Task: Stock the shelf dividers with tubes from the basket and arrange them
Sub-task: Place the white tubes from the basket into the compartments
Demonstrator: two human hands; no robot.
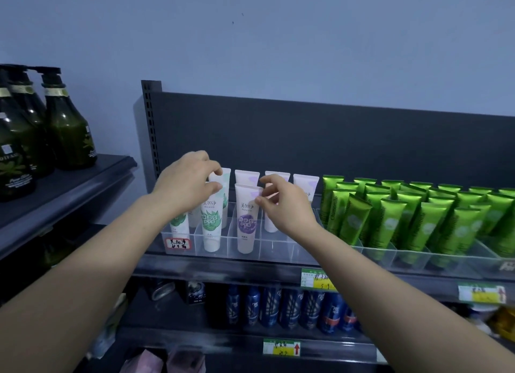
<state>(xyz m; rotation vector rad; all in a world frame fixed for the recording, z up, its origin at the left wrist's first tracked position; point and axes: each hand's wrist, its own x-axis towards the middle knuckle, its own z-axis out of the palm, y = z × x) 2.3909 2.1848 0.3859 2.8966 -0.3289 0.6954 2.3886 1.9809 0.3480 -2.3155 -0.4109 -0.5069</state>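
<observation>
Most of this stretch looks stocked. My left hand [186, 183] pinches the flat crimped top of the leaf-printed tube [212, 222] between thumb and forefinger. The tube stands cap-down and nearly upright in the clear dividers [278, 244], directly below that pinch. My right hand [284, 202] has its thumb and forefinger curled at the right edge of the purple-labelled tube [246, 222], one slot over. I cannot tell whether they have closed on it or only frame it. More white tubes [305, 183] stand just behind my right fingertips, and the green tubes [418, 214] fill the lanes beyond my right wrist. The front slots under that wrist look bare, so I judge some filling and squaring-up remains. The basket is out of sight. Both tubes at my fingers are pale and soft-sided, with a coloured printed band low on the body.
</observation>
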